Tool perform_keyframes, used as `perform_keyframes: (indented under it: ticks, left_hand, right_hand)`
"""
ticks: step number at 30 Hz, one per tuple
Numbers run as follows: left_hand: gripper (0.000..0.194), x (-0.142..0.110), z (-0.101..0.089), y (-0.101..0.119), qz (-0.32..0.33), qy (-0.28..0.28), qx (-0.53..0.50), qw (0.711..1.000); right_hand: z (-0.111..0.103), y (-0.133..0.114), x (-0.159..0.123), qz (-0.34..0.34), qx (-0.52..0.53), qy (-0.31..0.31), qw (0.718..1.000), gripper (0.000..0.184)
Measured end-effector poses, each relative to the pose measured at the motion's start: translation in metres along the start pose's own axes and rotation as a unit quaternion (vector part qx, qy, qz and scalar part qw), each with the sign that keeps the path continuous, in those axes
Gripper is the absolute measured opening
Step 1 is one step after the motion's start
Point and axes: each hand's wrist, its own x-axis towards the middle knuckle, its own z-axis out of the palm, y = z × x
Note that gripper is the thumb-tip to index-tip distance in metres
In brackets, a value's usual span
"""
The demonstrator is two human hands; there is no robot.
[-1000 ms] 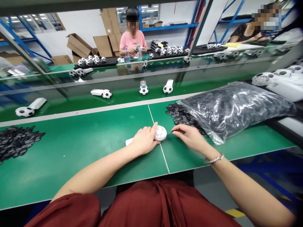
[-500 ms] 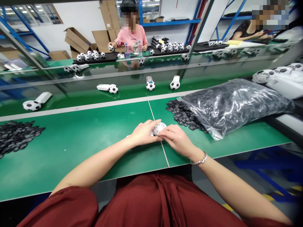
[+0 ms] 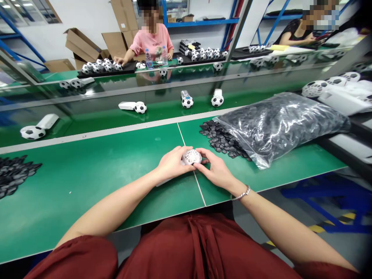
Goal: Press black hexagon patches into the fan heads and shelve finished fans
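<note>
Lattice-headed white device [image 3: 192,157]: visible openings apparently unfilled; judged unfinished. Grip: left hand [image 3: 173,163] and right hand [image 3: 215,169] both holding it. Black pieces [image 3: 222,140]: loose, piled nearby.

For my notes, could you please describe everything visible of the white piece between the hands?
The white piece looks like hard plastic: a rounded head with a net of grey recesses, and a handle mostly hidden under the gripping left hand. The netted side faces up over the green worktop; whether it rests there is unclear. The right hand touches its right side.
</note>
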Motion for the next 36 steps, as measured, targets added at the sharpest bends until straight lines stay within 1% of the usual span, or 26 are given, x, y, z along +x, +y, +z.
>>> perform_keyframes:
  ticks: [2,4,6,7,9,11,12,13,14,15,17,21,25,27,29,32,34,36]
  left_hand:
    - [0.058,0.0,0.0,0.0,0.0,0.002,0.002,1.0]
    - [0.058,0.0,0.0,0.002,-0.001,0.003,0.007,1.0]
    - [0.059,-0.002,0.001,0.003,-0.002,0.002,0.02,1.0]
    - [0.06,-0.003,0.001,0.004,-0.004,0.002,0.027,1.0]
    - [0.062,-0.004,0.002,0.004,-0.009,0.002,0.035,0.999]
    - [0.064,-0.004,0.003,0.003,-0.014,0.002,0.031,0.999]
    - [0.065,-0.004,0.003,0.002,-0.016,0.002,0.027,1.0]
    - [0.066,-0.003,0.003,0.0,-0.015,0.002,0.024,1.0]
    - [0.066,-0.003,0.003,-0.001,-0.013,0.0,0.022,1.0]
    - [0.066,-0.002,0.003,-0.002,-0.008,-0.002,0.021,1.0]
    - [0.067,0.0,0.001,-0.003,0.004,-0.014,0.021,1.0]
    - [0.065,0.003,-0.007,-0.005,0.031,-0.042,0.044,0.998]
    - [0.065,0.003,-0.013,-0.007,0.045,-0.05,0.077,0.995]
    - [0.067,0.002,-0.015,-0.009,0.04,-0.05,0.087,0.994]
    - [0.068,0.002,-0.016,-0.01,0.036,-0.053,0.089,0.994]
    - [0.068,0.003,-0.015,-0.012,0.043,-0.051,0.09,0.994]
    - [0.068,0.003,-0.015,-0.014,0.054,-0.048,0.092,0.993]
    - [0.068,0.003,-0.014,-0.015,0.068,-0.049,0.095,0.992]
  right_hand:
    - [0.002,-0.002,0.001,-0.001,-0.004,0.014,1.0,0.036]
    - [0.002,-0.001,0.002,0.0,0.004,0.013,1.0,0.035]
    - [-0.005,0.006,0.003,0.006,0.013,0.004,1.0,0.031]
    - [-0.012,0.011,0.004,0.011,0.0,0.013,1.0,0.027]
    - [-0.028,0.025,0.006,0.026,-0.082,0.065,0.994,0.018]
    - [-0.045,0.039,0.008,0.056,-0.212,0.123,0.968,0.015]
    - [-0.053,0.046,0.009,0.075,-0.271,0.133,0.95,0.015]
    - [-0.058,0.051,0.009,0.096,-0.315,0.129,0.935,0.016]
    - [-0.062,0.055,0.01,0.113,-0.342,0.119,0.925,0.016]
    - [-0.064,0.057,0.011,0.123,-0.353,0.107,0.921,0.016]
    - [-0.063,0.059,0.012,0.124,-0.343,0.086,0.927,0.013]
    - [-0.056,0.057,0.012,0.09,-0.3,0.056,0.948,0.008]
    - [-0.056,0.055,0.008,0.069,-0.247,0.064,0.964,0.007]
    - [-0.056,0.054,0.008,0.079,-0.258,0.077,0.96,0.008]
    - [-0.055,0.051,0.011,0.09,-0.29,0.08,0.949,0.01]
    - [-0.05,0.048,0.018,0.077,-0.334,0.068,0.937,0.013]
    - [-0.047,0.047,0.022,0.063,-0.346,0.055,0.935,0.01]
    - [-0.045,0.048,0.024,0.066,-0.327,0.042,0.942,0.008]
